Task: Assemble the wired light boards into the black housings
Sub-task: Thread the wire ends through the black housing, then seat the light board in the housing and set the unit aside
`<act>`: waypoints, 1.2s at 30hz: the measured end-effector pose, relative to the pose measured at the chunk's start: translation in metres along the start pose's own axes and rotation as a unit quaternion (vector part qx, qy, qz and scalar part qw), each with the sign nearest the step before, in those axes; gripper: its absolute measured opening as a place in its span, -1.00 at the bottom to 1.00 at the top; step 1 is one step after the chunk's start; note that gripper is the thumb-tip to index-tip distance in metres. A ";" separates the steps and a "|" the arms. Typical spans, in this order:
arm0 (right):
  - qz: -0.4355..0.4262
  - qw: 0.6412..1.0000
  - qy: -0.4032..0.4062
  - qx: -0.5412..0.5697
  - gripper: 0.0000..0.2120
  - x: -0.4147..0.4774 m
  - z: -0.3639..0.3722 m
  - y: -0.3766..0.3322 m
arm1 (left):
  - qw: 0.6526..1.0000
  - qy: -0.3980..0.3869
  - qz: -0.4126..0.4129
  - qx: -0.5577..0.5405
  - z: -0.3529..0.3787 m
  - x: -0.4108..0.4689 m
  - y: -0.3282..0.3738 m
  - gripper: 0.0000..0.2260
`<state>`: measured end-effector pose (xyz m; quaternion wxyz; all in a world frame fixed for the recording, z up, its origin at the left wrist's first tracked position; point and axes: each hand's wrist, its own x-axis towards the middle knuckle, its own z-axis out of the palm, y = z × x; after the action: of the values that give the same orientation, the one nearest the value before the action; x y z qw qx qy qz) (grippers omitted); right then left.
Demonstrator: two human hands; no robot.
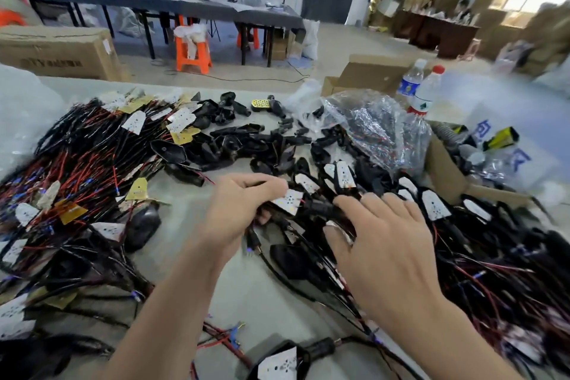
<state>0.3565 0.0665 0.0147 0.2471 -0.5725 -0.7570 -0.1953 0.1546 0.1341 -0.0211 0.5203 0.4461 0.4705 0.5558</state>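
Note:
My left hand (237,207) pinches a white wired light board (288,201) with its black housing and cable, held just above the table's middle. My right hand (382,244) hovers beside it with fingers spread and relaxed, over a heap of assembled black housings with white boards (435,205). A pile of loose wired boards with red and black leads (77,163) covers the left side. Empty black housings (246,142) lie scattered at the centre back. One more assembled unit (279,362) lies at the near edge.
A crumpled clear plastic bag (376,126) and two water bottles (422,92) stand at the back right, by an open cardboard box (447,176). A large carton (58,52) sits at the back left. People work at distant tables.

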 end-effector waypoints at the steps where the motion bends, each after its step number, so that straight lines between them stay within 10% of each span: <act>1: 0.025 1.000 0.006 -0.005 -0.81 -0.003 0.001 0.012 | 1.000 -0.006 -0.013 -0.002 0.016 0.005 0.001 -0.93; 8: 0.199 0.979 -0.024 -0.032 -0.82 0.017 0.024 0.083 | 0.981 -0.005 -0.058 -0.187 0.095 0.029 0.001 -0.81; 23: 0.035 0.979 -0.014 0.200 -0.72 -0.011 0.074 0.001 | 0.942 0.217 -0.018 0.255 -0.035 0.000 -0.052 -0.73; 30: 0.016 0.939 -0.246 0.241 -0.85 0.018 0.111 -0.057 | 0.894 0.231 -0.084 0.375 -0.075 -0.008 -0.051 -0.69; 36: 0.022 0.939 -0.265 0.217 -0.88 0.047 0.130 -0.102 | 0.814 0.296 -0.036 0.499 -0.127 -0.012 -0.037 -0.65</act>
<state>0.2280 0.1504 -0.0630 0.1600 -0.5521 -0.8065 0.1381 0.0361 0.1155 -0.0778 0.0816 0.4409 0.8303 0.3309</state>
